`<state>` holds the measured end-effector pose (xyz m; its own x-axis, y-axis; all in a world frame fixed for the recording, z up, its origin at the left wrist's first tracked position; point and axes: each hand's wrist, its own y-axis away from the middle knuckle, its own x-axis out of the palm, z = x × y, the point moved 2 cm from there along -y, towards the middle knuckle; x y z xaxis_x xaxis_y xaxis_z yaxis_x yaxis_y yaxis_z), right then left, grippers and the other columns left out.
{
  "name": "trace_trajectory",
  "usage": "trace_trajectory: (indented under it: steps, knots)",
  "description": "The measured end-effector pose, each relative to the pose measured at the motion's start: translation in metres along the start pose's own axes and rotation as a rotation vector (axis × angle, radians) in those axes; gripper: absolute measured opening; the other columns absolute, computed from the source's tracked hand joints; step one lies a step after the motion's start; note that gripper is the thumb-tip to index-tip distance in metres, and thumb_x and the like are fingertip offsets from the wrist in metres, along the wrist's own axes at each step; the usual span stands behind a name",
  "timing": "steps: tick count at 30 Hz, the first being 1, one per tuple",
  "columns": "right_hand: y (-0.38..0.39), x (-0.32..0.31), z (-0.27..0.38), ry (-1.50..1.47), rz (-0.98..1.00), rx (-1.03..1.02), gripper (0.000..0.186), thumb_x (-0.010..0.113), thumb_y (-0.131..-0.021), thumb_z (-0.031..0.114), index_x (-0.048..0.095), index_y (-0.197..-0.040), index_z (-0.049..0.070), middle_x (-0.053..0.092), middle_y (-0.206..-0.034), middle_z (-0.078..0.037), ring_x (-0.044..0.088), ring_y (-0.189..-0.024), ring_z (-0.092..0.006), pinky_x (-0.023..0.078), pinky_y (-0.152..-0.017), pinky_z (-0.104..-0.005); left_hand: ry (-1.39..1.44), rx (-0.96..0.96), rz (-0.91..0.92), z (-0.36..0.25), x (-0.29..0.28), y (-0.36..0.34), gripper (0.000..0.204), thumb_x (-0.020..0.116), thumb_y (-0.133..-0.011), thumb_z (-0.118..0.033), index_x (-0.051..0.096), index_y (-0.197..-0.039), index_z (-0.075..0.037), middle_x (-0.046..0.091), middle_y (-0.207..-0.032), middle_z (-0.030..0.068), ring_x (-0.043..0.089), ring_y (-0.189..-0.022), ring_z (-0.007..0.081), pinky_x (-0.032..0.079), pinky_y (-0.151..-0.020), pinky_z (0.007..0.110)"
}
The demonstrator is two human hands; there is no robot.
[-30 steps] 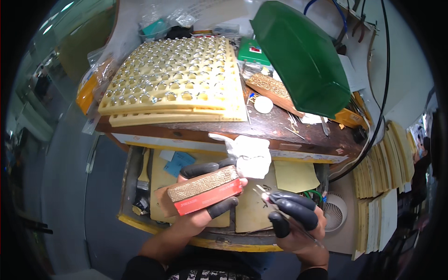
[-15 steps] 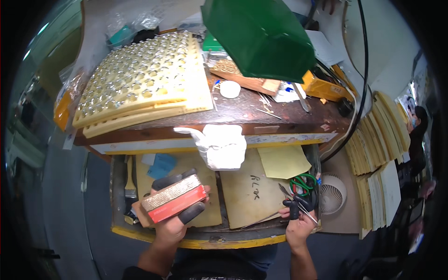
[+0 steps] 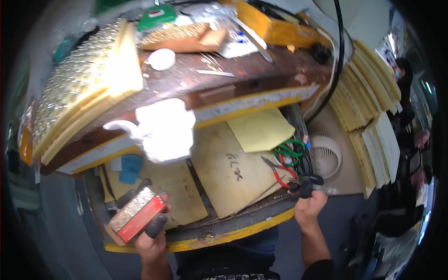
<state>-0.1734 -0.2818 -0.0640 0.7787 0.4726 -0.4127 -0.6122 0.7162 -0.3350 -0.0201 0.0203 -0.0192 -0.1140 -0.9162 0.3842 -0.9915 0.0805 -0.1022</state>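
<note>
My left hand (image 3: 151, 240) is closed around a small block (image 3: 136, 211) with a red side and a gold, ridged top. It holds the block tilted over the drawer's left front corner. Black covers sit on several fingers of both hands. At the drawer's right end my right hand (image 3: 310, 198) is closed on thin metal tweezers (image 3: 292, 180), mostly hidden by the fingers. Just left of that hand lie red-handled pliers (image 3: 278, 175), next to a green-handled tool (image 3: 290, 151).
The open drawer (image 3: 224, 237) holds boards, yellow paper (image 3: 262, 130) and a brush (image 3: 110, 198). A white cloth bundle (image 3: 165, 130) hangs at the bench edge. On the bench stand trays of clear domes (image 3: 77, 79) and a white lid (image 3: 162, 59). A fan (image 3: 325, 156) and stacked boards (image 3: 373, 93) are at right.
The view has swung, shifting the bench leftward and taking the green lampshade out of sight. My right hand has moved up beside the red-handled pliers. My left hand still holds the block.
</note>
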Motion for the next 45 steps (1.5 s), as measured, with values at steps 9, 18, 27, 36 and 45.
trace_trajectory:
  steps: [9, 18, 27, 36, 45]
  knots:
    - [-0.047, -0.012, 0.023, 0.295, 0.068, -0.367, 0.007, 0.056, -0.082, -0.003, 0.059, -0.086, -0.007, 0.061, -0.087, -0.019, 0.058, -0.074, -0.0355, 0.047, -0.071, -0.0414, -0.055, 0.024, 0.107, 0.013, -0.013, 0.007, 0.065, 0.063, -0.083, 0.0, 0.04, -0.143, 0.003, 0.055, -0.133, 0.0202, 0.063, -0.111, 0.0338, 0.054, -0.087, 0.036]
    - [-0.106, 0.042, 0.018, 0.81, 0.414, -0.698, 0.013, 0.068, -0.067, 0.004, 0.058, -0.076, 0.003, 0.052, -0.084, -0.011, 0.06, -0.073, -0.0294, 0.051, -0.062, -0.0399, -0.065, 0.076, 0.005, 0.025, -0.026, 0.006, 0.072, 0.065, -0.079, -0.006, 0.035, -0.143, 0.005, 0.054, -0.132, 0.0238, 0.065, -0.107, 0.0385, 0.058, -0.082, 0.039]
    - [-0.132, -0.009, 0.029, 0.592, 0.149, -0.724, 0.017, 0.058, -0.063, -0.003, 0.06, -0.08, -0.001, 0.05, -0.077, -0.012, 0.054, -0.064, -0.0316, 0.047, -0.059, -0.0413, -0.09, 0.045, 0.009, 0.025, -0.029, 0.005, 0.078, 0.068, -0.079, -0.013, 0.032, -0.145, 0.004, 0.051, -0.135, 0.0241, 0.064, -0.107, 0.0383, 0.058, -0.082, 0.038]
    - [-0.124, -0.169, -0.004, 0.134, -0.425, -0.523, 0.012, 0.049, -0.095, 0.002, 0.059, -0.092, -0.003, 0.058, -0.075, -0.007, 0.048, -0.058, -0.0098, 0.037, -0.052, -0.021, -0.006, 0.035, 0.232, 0.022, -0.02, -0.001, 0.073, 0.066, -0.084, -0.006, 0.03, -0.146, 0.006, 0.047, -0.141, 0.0236, 0.061, -0.116, 0.0355, 0.054, -0.092, 0.036]
    - [-0.187, -0.151, 0.104, 1.535, -0.723, -0.803, 0.006, 0.065, -0.082, 0.011, 0.063, -0.081, 0.006, 0.06, -0.081, -0.019, 0.06, -0.075, -0.0381, 0.047, -0.064, -0.0479, -0.04, 0.077, 0.087, 0.015, 0.0, 0.004, 0.071, 0.071, -0.078, -0.006, 0.039, -0.141, 0.001, 0.057, -0.128, 0.0194, 0.066, -0.103, 0.0352, 0.057, -0.08, 0.036]
